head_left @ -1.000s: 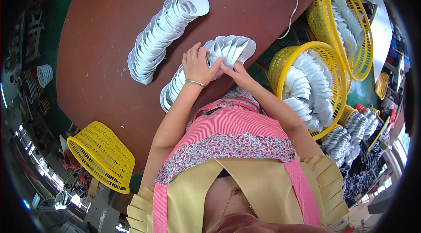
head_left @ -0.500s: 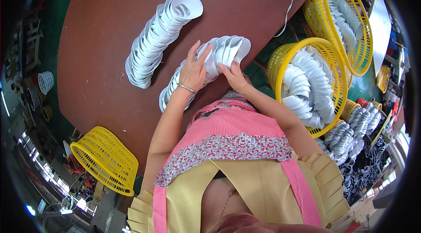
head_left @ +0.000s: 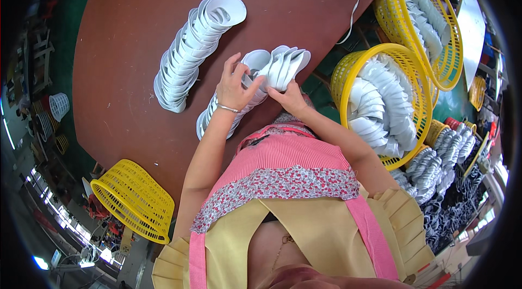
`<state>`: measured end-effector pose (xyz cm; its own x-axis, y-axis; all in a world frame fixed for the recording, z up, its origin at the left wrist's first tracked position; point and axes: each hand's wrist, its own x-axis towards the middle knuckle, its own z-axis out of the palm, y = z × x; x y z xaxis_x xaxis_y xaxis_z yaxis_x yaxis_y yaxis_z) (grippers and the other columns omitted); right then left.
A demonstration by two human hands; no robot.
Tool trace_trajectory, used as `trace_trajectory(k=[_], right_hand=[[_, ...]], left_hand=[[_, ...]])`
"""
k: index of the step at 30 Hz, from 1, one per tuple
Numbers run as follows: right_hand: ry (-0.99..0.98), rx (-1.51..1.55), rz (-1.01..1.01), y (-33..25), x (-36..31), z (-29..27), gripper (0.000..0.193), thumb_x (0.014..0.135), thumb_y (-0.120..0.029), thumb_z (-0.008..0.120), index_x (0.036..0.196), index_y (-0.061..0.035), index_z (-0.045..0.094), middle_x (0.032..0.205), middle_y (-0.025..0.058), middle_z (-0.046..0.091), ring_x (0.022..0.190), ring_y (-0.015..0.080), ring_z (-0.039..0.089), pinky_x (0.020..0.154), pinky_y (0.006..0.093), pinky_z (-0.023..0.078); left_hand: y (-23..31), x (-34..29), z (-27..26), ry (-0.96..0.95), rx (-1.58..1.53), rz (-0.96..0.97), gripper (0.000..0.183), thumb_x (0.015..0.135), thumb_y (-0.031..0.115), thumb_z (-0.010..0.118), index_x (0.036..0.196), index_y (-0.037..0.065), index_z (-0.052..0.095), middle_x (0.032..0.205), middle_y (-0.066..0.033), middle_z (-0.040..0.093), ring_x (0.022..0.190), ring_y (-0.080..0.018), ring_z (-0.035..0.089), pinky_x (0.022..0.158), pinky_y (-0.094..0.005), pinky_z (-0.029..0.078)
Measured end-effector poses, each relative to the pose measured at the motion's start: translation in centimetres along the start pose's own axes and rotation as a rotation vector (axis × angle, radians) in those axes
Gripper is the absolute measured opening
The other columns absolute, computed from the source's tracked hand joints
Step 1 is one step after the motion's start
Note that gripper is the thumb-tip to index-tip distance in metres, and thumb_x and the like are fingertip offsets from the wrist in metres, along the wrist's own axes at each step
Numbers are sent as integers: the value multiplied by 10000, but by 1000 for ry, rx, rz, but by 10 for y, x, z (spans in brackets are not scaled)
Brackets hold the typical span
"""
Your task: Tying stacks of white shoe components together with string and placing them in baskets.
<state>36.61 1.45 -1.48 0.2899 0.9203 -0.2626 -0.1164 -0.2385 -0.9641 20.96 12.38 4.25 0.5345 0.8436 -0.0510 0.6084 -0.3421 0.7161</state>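
Note:
White, thin, curved pieces with rounded, cupped ends stand nested in two slanting rows on the table; their exact kind I cannot make out. The nearer row (head_left: 216, 110) passes beneath my left hand (head_left: 234, 92), whose thumb and fingers are apart and rest by the pieces. At that row's upper right end, my right hand (head_left: 289, 97) pinches the lower edges of a fanned bunch of pieces (head_left: 284, 67), with its thumb in front. A small gap shows between this bunch and the rest of the row. The farther row (head_left: 187, 47) lies untouched to the left.
The red-brown table (head_left: 125, 33) has a curved left edge. Yellow baskets with white pieces stand at the right, one nearer (head_left: 338, 85) and one farther (head_left: 385, 9). Another yellow basket (head_left: 136, 196) sits tilted at lower left. A white cord (head_left: 358, 3) hangs over the table edge.
My left hand has drawn back slightly up and left, its index finger lifting off the pieces. The bunch at my right hand now stands a little apart from the row.

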Motion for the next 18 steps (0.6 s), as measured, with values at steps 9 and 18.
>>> trace_trajectory(k=[9, 18], right_hand=[[-159, -27, 59, -13, 3, -10, 359, 838, -184, 675, 1131, 19, 632, 1043, 156, 676, 976, 272, 645, 906, 382, 486], [-188, -7, 68, -7, 6, -13, 378, 868, -202, 642, 1163, 32, 613, 1108, 163, 655, 1000, 279, 627, 931, 393, 467]], left_hand=[[1, 1, 33, 136, 134, 39, 210, 780, 176, 707, 856, 80, 536, 1248, -174, 563, 1037, -361, 599, 819, -440, 510], [6, 17, 20, 50, 117, 284, 447, 761, 26, 625, 1190, 152, 632, 1369, -189, 477, 1181, -403, 525, 959, -463, 461]])
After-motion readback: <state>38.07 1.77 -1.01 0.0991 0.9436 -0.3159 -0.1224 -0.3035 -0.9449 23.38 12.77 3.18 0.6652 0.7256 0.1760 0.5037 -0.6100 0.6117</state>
